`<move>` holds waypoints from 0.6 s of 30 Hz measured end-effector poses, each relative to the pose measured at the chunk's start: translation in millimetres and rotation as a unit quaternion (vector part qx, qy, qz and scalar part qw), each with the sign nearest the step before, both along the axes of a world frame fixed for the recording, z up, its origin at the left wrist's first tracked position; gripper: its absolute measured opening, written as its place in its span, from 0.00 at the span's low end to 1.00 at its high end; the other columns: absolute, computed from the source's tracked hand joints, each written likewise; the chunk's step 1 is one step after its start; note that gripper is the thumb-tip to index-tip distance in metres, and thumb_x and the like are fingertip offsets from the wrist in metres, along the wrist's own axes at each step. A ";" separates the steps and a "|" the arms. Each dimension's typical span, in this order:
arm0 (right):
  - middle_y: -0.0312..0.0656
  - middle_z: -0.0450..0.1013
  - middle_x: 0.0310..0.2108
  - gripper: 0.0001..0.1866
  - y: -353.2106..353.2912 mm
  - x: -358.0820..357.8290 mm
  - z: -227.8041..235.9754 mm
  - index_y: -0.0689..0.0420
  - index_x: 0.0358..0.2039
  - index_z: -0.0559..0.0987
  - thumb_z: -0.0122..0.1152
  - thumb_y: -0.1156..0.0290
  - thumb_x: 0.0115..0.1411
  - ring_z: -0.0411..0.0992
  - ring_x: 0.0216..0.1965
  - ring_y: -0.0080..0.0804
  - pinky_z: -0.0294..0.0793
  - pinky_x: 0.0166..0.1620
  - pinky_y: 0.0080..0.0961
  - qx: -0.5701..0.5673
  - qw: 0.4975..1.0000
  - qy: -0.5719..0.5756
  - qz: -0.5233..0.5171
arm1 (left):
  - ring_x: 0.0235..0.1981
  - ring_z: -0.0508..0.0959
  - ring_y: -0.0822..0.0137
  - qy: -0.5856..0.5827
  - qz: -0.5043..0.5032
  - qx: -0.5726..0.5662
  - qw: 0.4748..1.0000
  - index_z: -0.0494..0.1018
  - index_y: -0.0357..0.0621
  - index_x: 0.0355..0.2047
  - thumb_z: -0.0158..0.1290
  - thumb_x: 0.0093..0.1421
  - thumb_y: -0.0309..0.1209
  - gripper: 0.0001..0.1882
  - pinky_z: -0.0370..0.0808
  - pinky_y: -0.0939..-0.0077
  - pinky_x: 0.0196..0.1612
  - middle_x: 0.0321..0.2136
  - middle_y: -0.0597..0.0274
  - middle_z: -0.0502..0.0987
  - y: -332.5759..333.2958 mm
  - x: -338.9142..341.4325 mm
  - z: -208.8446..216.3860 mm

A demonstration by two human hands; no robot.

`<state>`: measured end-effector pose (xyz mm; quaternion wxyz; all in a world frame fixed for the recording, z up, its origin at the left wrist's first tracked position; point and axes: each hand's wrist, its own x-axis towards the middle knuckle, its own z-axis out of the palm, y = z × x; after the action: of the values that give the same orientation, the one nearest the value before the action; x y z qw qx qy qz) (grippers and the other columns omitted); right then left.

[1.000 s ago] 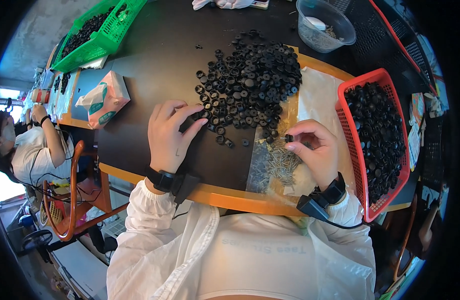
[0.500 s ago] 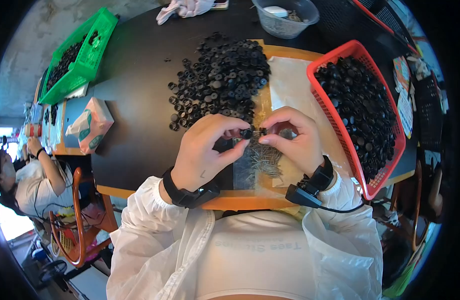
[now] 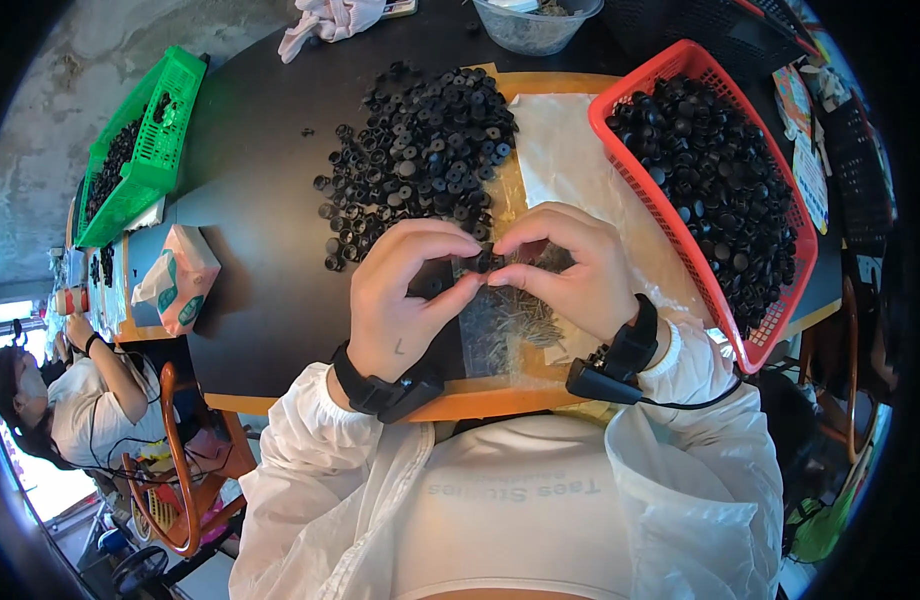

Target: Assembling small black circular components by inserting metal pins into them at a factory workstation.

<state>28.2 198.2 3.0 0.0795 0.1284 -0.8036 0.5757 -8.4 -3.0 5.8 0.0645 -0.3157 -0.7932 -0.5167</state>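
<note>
You pinch a small black part [image 3: 484, 259] above the table [image 3: 255, 110], the fingers of your left hand [image 3: 402, 290] and right hand [image 3: 585, 275] narrow around it. From there, a red basket [image 3: 652, 196] full of black pieces [image 3: 715, 185] lies toward two o'clock; a green basket [image 3: 163, 152] holds more toward ten; a clear tub [image 3: 532, 36] stands near twelve.

the left hand [image 3: 395, 290], at the edge of the heap [image 3: 420, 145] a second ago, has come across to the right hand [image 3: 588, 275], and the two black parts [image 3: 484, 259], apart half a second ago, now meet between them (the view swung too, cutting off more of the clear bowl [image 3: 538, 34])
</note>
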 end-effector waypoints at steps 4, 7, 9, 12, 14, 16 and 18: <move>0.36 0.77 0.32 0.13 0.1 -0.1 -0.1 0.56 0.35 0.81 0.74 0.73 0.48 0.74 0.30 0.25 0.74 0.34 0.21 -0.010 1.000 -0.012 0.005 | 0.39 0.80 0.62 -0.043 0.004 0.010 0.999 0.78 0.42 0.37 0.64 0.46 0.19 0.16 0.77 0.73 0.41 0.36 0.58 0.80 0.5 2.8 -0.8; 0.36 0.77 0.32 0.13 -1.9 -0.2 0.0 0.56 0.35 0.81 0.74 0.73 0.48 0.74 0.30 0.25 0.74 0.34 0.20 -0.001 1.000 -0.026 0.010 | 0.39 0.80 0.61 -0.026 0.003 -0.001 1.000 0.78 0.42 0.37 0.64 0.46 0.20 0.16 0.76 0.72 0.41 0.37 0.58 0.80 -2.1 1.6 -3.2; 0.36 0.77 0.32 0.13 -1.0 -1.1 -1.6 0.56 0.35 0.81 0.74 0.73 0.48 0.74 0.30 0.25 0.74 0.34 0.20 -0.001 1.000 -0.013 0.008 | 0.38 0.80 0.60 0.002 -0.002 -0.008 1.000 0.78 0.43 0.38 0.64 0.46 0.20 0.16 0.76 0.72 0.40 0.36 0.58 0.80 -1.9 0.2 -2.5; 0.36 0.76 0.32 0.14 -0.2 -0.7 -3.9 0.57 0.35 0.81 0.74 0.73 0.48 0.74 0.30 0.25 0.74 0.35 0.20 -0.002 1.000 -0.009 0.006 | 0.39 0.80 0.63 0.011 -0.019 -0.036 0.999 0.78 0.37 0.38 0.64 0.47 0.17 0.16 0.76 0.73 0.44 0.38 0.54 0.80 -2.2 0.3 0.1; 0.36 0.76 0.31 0.13 -0.9 -0.9 -4.3 0.57 0.35 0.81 0.74 0.74 0.48 0.74 0.30 0.24 0.74 0.34 0.20 -0.009 1.000 -0.012 0.007 | 0.36 0.80 0.64 0.015 -0.021 -0.031 0.999 0.78 0.37 0.38 0.64 0.46 0.17 0.16 0.76 0.74 0.42 0.37 0.55 0.81 -2.0 0.8 -0.6; 0.36 0.76 0.31 0.13 -0.9 -0.5 -3.4 0.57 0.35 0.81 0.74 0.75 0.47 0.74 0.30 0.24 0.74 0.34 0.20 -0.017 1.000 -0.016 0.008 | 0.35 0.80 0.65 -0.006 -0.019 -0.026 0.999 0.78 0.37 0.38 0.65 0.46 0.18 0.16 0.76 0.76 0.40 0.36 0.56 0.81 -2.2 3.4 1.5; 0.37 0.76 0.30 0.13 1.1 0.0 -0.2 0.57 0.35 0.82 0.74 0.76 0.47 0.73 0.29 0.23 0.72 0.33 0.19 -0.026 0.999 -0.016 0.018 | 0.33 0.80 0.67 -0.026 -0.017 -0.021 0.999 0.78 0.37 0.38 0.65 0.47 0.18 0.16 0.76 0.77 0.38 0.35 0.56 0.80 -2.6 6.6 1.6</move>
<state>28.3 199.4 2.7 0.0593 0.1312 -0.7874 0.5994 -1.8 -5.7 7.4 0.0286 -0.3170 -0.8000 -0.5087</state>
